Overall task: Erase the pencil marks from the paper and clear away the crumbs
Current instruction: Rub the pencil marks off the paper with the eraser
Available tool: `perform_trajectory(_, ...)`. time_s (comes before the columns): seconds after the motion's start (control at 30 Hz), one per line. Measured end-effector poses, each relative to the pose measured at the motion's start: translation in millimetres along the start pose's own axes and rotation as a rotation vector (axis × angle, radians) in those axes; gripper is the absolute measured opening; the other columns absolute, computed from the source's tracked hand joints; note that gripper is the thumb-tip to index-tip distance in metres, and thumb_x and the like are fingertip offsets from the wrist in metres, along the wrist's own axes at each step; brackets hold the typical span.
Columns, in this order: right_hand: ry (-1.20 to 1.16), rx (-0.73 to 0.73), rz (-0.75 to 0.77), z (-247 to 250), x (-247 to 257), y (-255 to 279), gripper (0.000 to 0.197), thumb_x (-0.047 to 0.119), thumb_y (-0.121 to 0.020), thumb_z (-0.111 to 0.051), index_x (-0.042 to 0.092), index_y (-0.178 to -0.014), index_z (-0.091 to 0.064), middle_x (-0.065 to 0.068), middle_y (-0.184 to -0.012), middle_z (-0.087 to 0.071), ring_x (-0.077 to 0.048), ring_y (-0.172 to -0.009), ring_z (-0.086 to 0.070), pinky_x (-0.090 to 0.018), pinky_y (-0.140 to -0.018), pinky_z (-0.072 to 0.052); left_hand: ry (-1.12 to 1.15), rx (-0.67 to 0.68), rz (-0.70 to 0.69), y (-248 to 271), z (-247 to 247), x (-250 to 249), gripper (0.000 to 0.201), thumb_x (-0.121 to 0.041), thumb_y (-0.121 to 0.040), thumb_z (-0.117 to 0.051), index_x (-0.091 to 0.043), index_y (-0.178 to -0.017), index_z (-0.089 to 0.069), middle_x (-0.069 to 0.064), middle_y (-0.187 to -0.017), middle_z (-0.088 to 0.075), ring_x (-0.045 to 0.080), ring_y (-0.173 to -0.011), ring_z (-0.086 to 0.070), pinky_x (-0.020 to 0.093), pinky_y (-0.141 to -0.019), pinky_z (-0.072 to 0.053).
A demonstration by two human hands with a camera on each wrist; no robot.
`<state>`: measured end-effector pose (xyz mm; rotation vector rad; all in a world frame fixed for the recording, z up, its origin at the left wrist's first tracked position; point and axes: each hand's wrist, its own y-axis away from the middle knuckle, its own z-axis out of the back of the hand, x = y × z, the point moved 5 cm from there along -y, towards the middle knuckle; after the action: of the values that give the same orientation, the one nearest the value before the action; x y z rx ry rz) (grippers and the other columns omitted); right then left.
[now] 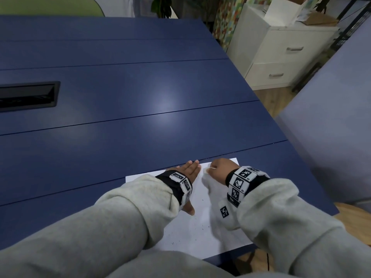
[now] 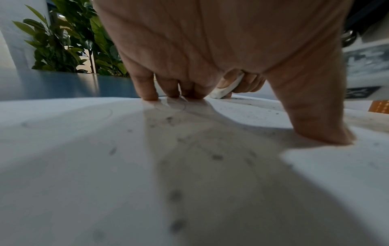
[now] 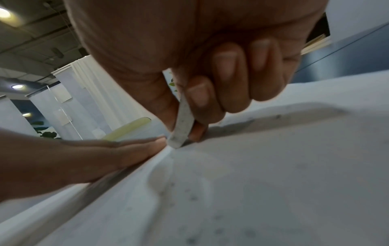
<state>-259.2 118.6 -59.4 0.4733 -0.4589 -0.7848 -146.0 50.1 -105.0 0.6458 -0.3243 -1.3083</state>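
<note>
Paper (image 1: 192,233) is thin and floppy, sits flat at the counter's (image 1: 120,97) near edge, and will buckle if rubbed unpinned. My left hand (image 1: 187,173) lies flat on it, fingers (image 2: 147,86) straight, pressing down. My right hand (image 1: 219,170) is curled, pinching the eraser (image 3: 182,123) low, tip on the sheet's far end beside my left fingertips. Crumbs (image 1: 197,229) are light and loose; they should brush off.
</note>
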Motion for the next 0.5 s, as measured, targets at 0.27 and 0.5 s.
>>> perform_trajectory(0.27,-0.041,-0.021,-0.031,6,-8,1,0.026,0.027,-0.095,-0.044,0.01,-0.095,-0.063,-0.007,-0.109,-0.064,-0.024,-0.104,-0.057,-0.027,-0.081,-0.039,0.021,-0.009,-0.002,-3,-2,0,0.139,-0.067,-0.064,-0.073,-0.014,-0.147,0.025,0.002,-0.155,0.03,0.019,-0.144,0.023,0.041,-0.118,0.004)
perform_trajectory(0.5,-0.044,-0.008,-0.065,1,-13,0,0.024,0.03,-0.093,-0.046,0.013,-0.091,-0.063,-0.005,-0.099,-0.064,-0.024,-0.097,-0.058,-0.027,-0.076,-0.04,0.022,-0.018,-0.004,-2,0,1,0.138,-0.067,-0.065,-0.073,-0.014,-0.148,0.024,0.002,-0.156,0.029,0.019,-0.145,0.021,0.039,-0.118,0.003)
